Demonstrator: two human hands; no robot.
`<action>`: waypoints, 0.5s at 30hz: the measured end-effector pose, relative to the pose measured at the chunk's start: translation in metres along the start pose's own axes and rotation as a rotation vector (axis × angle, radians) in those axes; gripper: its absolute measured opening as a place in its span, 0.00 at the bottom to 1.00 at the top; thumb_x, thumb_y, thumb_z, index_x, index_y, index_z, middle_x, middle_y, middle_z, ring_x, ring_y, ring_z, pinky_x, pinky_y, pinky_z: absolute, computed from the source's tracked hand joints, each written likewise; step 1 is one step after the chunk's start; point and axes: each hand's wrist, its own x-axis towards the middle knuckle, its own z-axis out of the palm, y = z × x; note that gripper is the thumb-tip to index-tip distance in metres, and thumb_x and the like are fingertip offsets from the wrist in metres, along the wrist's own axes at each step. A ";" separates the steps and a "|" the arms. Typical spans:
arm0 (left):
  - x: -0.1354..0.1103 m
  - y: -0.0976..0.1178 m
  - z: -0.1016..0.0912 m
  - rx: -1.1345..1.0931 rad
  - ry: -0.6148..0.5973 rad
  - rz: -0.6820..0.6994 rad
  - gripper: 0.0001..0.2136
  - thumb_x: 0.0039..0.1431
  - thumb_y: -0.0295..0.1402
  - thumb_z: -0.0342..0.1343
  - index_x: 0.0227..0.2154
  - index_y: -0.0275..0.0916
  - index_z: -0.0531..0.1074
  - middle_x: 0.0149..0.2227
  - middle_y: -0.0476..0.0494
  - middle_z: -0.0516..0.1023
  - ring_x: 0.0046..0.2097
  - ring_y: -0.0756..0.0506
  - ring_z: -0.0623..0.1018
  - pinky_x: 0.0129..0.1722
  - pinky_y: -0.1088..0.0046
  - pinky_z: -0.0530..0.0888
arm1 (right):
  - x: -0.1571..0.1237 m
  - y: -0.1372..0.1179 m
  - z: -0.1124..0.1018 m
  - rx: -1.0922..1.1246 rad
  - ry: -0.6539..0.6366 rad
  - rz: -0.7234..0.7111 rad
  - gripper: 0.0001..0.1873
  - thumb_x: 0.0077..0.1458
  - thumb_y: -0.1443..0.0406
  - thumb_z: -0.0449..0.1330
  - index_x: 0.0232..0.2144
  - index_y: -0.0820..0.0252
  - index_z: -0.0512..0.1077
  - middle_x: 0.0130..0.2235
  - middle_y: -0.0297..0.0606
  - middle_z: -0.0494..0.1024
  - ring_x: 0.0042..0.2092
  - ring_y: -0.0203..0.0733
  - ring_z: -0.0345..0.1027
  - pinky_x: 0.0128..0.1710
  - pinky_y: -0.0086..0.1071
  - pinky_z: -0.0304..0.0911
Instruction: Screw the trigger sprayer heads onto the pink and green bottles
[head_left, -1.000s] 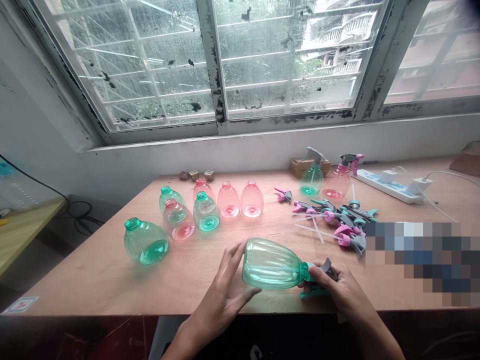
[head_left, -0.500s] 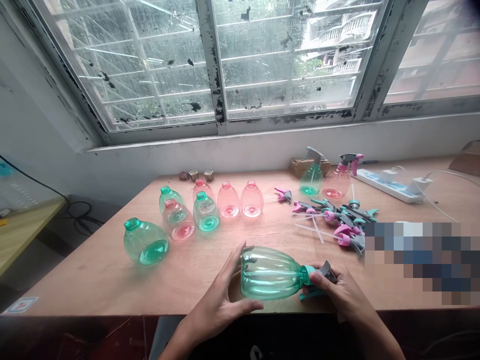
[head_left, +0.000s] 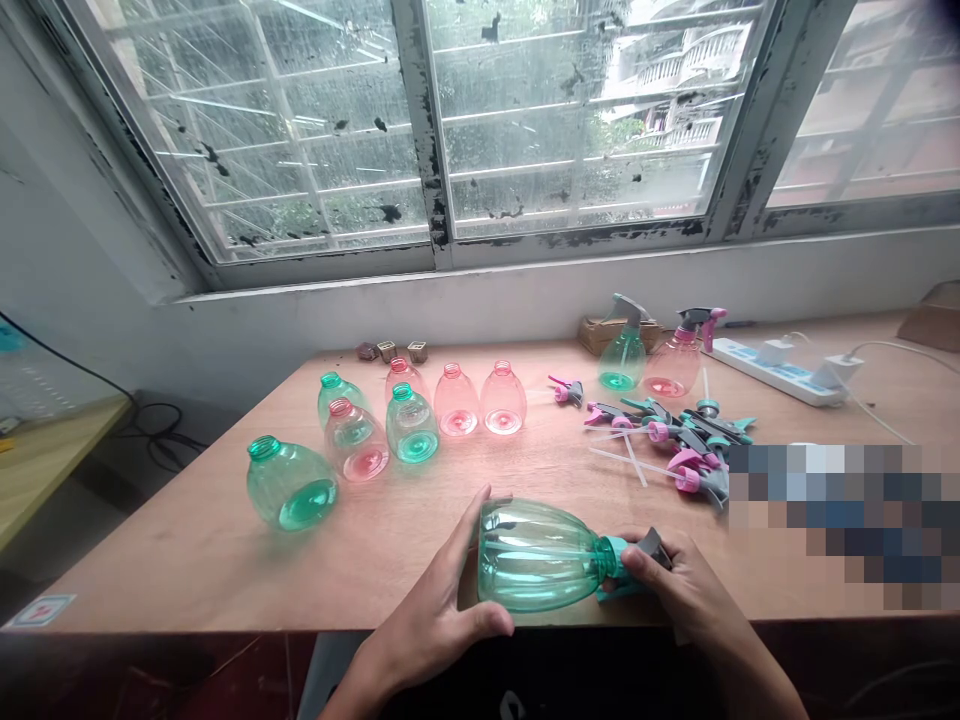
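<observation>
fingers cradle green bottle near table edge.

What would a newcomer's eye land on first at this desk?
A green bottle is held sideways in front, its base cupped by the left hand while the right hand grips the trigger head at its neck. Behind it to the left stand uncapped green and pink bottles; to the right lies a heap of loose trigger heads.

Wooden table: plastic bottles, spray heads
</observation>
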 end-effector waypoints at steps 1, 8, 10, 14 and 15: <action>0.000 0.000 -0.001 0.023 0.012 -0.012 0.51 0.55 0.58 0.64 0.73 0.47 0.45 0.75 0.36 0.49 0.74 0.27 0.49 0.71 0.46 0.52 | -0.001 -0.001 0.001 0.012 0.020 -0.002 0.26 0.56 0.43 0.65 0.27 0.60 0.82 0.27 0.42 0.85 0.31 0.48 0.79 0.34 0.33 0.72; 0.006 0.009 0.003 -0.057 0.061 -0.052 0.41 0.61 0.55 0.60 0.70 0.44 0.52 0.73 0.35 0.56 0.73 0.29 0.54 0.70 0.50 0.57 | -0.002 -0.007 0.009 0.223 0.118 0.075 0.25 0.54 0.45 0.69 0.45 0.55 0.80 0.30 0.33 0.81 0.31 0.47 0.80 0.29 0.36 0.78; 0.007 0.010 0.004 -0.110 0.082 -0.059 0.40 0.60 0.54 0.61 0.68 0.43 0.54 0.71 0.35 0.59 0.73 0.28 0.54 0.69 0.51 0.60 | -0.001 -0.007 0.010 0.218 0.129 0.065 0.24 0.56 0.45 0.67 0.45 0.56 0.78 0.29 0.33 0.80 0.32 0.48 0.80 0.29 0.37 0.79; 0.008 0.011 0.005 -0.154 0.088 -0.049 0.39 0.60 0.51 0.64 0.68 0.44 0.55 0.68 0.35 0.63 0.72 0.29 0.56 0.67 0.54 0.64 | 0.001 -0.006 0.009 0.183 0.104 0.014 0.23 0.60 0.46 0.64 0.43 0.58 0.77 0.28 0.36 0.81 0.33 0.48 0.79 0.34 0.37 0.77; 0.007 0.011 0.005 -0.161 0.077 -0.039 0.40 0.59 0.49 0.65 0.68 0.45 0.54 0.68 0.35 0.63 0.71 0.30 0.58 0.67 0.54 0.65 | 0.001 -0.005 0.009 0.169 0.105 0.005 0.23 0.61 0.46 0.63 0.43 0.58 0.77 0.28 0.36 0.81 0.33 0.48 0.79 0.34 0.37 0.77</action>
